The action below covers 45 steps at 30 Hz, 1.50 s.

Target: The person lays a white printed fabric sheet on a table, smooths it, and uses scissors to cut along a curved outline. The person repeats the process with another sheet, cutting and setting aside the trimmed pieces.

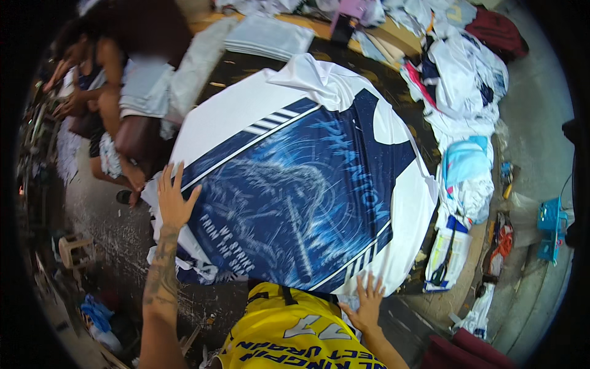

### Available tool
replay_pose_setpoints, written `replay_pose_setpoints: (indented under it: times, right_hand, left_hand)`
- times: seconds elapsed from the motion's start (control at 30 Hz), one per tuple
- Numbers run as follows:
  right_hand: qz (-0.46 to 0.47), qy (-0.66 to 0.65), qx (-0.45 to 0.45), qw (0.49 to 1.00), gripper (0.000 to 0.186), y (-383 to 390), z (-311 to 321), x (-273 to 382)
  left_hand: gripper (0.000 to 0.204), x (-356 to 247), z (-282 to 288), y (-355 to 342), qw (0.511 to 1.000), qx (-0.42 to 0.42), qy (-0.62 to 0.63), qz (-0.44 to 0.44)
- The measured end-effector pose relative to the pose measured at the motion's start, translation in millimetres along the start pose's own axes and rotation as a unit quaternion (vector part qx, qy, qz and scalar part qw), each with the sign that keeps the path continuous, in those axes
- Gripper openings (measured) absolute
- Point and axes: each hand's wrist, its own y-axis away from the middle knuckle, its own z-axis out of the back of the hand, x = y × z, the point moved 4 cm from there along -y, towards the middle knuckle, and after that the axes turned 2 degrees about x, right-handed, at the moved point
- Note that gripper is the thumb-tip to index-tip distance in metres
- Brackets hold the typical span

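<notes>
Spread over the dark table before me is a large piece of printed fabric [276,197], navy and blue with white borders, striped edges and lettering. Its far edge bunches up into a white fold [313,80]. My left hand [176,200] lies on the left edge of the fabric, fingers spread. On the near right edge rests my right hand [367,304], its fingers apart and touching the white border. Neither hand grips anything. Part of the fabric hangs at the left, beside a crumpled bit of white and navy cloth [198,269].
Folded white cloths [269,37] lie at the table's far side. White and coloured garments [461,80] heap along the right, with a light-blue bundle [466,163] nearer. A blue plastic basket [551,224] stands far right. At the far left sits another person [104,86], near a wooden stool [76,251].
</notes>
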Motion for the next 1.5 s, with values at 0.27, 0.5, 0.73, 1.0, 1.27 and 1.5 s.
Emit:
replay_pose_setpoints:
  times: [0.27, 0.5, 0.73, 1.0, 1.27, 1.5]
  right_hand:
    - [-0.082, 0.085, -0.18, 0.977, 0.11, -158, 21, 27]
    - [-0.053, 0.062, -0.186, 0.979, 0.097, -310, 215, -37]
    - [-0.181, -0.044, -0.402, 0.896, 0.089, -87, 139, -171]
    - [-0.232, -0.088, -0.331, 0.91, 0.054, 16, 72, -327]
    - [-0.159, -0.486, -0.072, 0.856, 0.025, 41, 111, -365]
    - [0.004, -0.246, 0.336, 0.909, 0.076, 117, 54, -246]
  left_hand:
    - [0.099, -21, -97, -183, 0.995, 0.027, -0.089, -0.033]
    - [0.113, -127, -144, -347, 0.987, 0.156, 0.007, -0.025]
    - [0.085, -141, -93, -80, 0.999, 0.014, 0.039, 0.011]
    - [0.078, -400, -54, 249, 0.873, 0.23, 0.148, -0.404]
    - [0.015, -440, -55, 279, 0.885, 0.278, 0.242, -0.285]
    - [0.013, -410, -31, 294, 0.921, 0.161, 0.35, -0.054]
